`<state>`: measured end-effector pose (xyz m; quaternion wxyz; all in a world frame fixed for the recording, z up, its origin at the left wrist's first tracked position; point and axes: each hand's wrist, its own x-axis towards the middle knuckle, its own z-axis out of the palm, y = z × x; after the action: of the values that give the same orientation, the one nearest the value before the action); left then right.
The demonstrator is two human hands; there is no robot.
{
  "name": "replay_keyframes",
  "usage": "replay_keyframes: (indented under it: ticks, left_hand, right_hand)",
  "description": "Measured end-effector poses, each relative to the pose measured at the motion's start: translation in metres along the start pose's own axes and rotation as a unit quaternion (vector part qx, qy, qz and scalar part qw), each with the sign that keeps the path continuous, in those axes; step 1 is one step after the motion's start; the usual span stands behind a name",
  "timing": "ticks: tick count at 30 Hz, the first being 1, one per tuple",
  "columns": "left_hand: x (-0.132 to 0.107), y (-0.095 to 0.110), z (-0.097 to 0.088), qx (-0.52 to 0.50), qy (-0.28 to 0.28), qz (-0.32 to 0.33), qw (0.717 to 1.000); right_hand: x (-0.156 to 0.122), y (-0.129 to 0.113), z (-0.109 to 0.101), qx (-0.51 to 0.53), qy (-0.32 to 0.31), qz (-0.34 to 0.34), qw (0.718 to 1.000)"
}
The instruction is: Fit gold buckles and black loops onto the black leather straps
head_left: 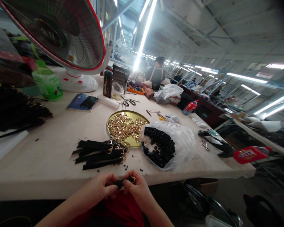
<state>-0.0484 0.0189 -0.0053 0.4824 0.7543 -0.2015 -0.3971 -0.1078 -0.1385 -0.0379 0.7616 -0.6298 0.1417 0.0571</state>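
Black strap-like piece with a glint of gold metal (119, 183) is between both hands at the cream table's (52, 164) near edge. Left hand (108, 185) pinches one end, right hand (135, 183) the other, fingers curled; likely for fine control. Beyond: flat black straps with gold buckles (96, 154), buckle ends rightward, probably for tidy stacking. Round gold tray (132, 142) of loose gold buckles (119, 126) and open clear plastic bag (186, 142) of small black pieces (167, 148) sit behind, presumably for reach.

Factory workshop — tube lights (145, 34) in rows | worktable (59, 134) | heaped gold buckles (118, 127) | co-worker (157, 74)
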Motion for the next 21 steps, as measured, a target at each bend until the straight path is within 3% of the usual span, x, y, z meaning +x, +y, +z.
replay_keyframes:
  ticks: [3, 7, 16, 21]
  left_hand:
    - [0.003, -0.006, 0.004, -0.001, 0.024, -0.011, 1.0]
    - [0.005, -0.01, 0.01, 0.086, 0.05, 0.008, 0.995]
    - [-0.011, 0.013, -0.005, 0.19, 0.068, 0.003, 0.979]
    - [-0.001, 0.013, -0.023, 0.263, 0.105, 0.079, 0.956]
  right_hand:
    - [-0.001, 0.007, 0.002, -0.047, 0.006, -0.019, 0.999]
    - [-0.005, 0.012, -0.001, -0.119, -0.001, -0.071, 0.99]
    - [-0.003, 0.006, -0.001, -0.061, -0.04, -0.05, 0.996]
    - [0.028, -0.001, 0.013, -0.051, -0.053, -0.064, 0.995]
